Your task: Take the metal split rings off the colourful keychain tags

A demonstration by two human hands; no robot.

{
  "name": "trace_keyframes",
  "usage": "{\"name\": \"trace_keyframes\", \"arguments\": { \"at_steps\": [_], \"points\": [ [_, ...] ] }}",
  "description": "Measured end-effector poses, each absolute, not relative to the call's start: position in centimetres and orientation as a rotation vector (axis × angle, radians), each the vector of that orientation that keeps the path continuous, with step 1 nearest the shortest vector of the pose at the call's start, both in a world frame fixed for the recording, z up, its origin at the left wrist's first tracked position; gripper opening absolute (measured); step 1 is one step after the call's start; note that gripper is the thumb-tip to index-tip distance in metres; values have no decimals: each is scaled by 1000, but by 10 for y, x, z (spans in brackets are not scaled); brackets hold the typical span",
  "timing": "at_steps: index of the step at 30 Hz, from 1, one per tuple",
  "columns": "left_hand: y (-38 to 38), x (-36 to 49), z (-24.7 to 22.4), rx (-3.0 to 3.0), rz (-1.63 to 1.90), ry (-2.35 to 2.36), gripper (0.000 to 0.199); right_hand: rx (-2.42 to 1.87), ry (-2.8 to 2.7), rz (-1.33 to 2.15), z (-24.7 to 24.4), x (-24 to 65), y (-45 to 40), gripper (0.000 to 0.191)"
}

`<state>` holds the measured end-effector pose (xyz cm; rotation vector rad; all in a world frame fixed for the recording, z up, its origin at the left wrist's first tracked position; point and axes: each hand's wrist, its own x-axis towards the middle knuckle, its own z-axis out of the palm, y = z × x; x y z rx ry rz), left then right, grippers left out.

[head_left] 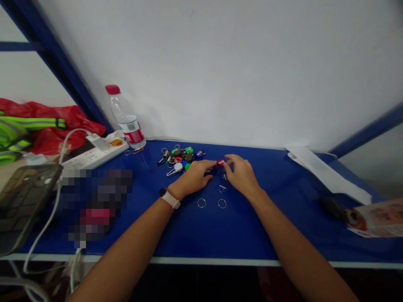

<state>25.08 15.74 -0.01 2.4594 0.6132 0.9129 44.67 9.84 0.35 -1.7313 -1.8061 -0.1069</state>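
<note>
My left hand (pixel 192 178) and right hand (pixel 241 174) either side of a red key fob (pixel 221 162), fingers (pixel 229 159) curled in against it, any pinch hidden, two key rings (pixel 201 199) below it

Red keychain tag (pixel 221 162) half-hidden behind fingers (pixel 231 160)

even, soft indoor light

the white wall (pixel 220 71) shows no clear light source, only a faint shadow lies under my left hand (pixel 192 178), the blue shelf post (pixel 59 71) bows and blurs toward the frame edge, and one patch (pixel 96 205) is pixelated.
</note>
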Motion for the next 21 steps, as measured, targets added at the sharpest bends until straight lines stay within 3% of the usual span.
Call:
{"name": "trace_keyframes", "arguments": {
  "at_steps": [3,8,14,21],
  "points": [
    [162,245,5,2447,1035,627,46,-1680,-1747,-136,7,452,99,22],
    [172,225,16,2709,1043,999,17,-1597,-1995,-115,9,444,94,13],
    [166,224,16,2885,585,1060,32,-1553,-2122,-112,4,433,92,13],
    [160,218,32,2934,440,1041,36,-1525,-2117,-112,4,433,92,12]
  ]
}}
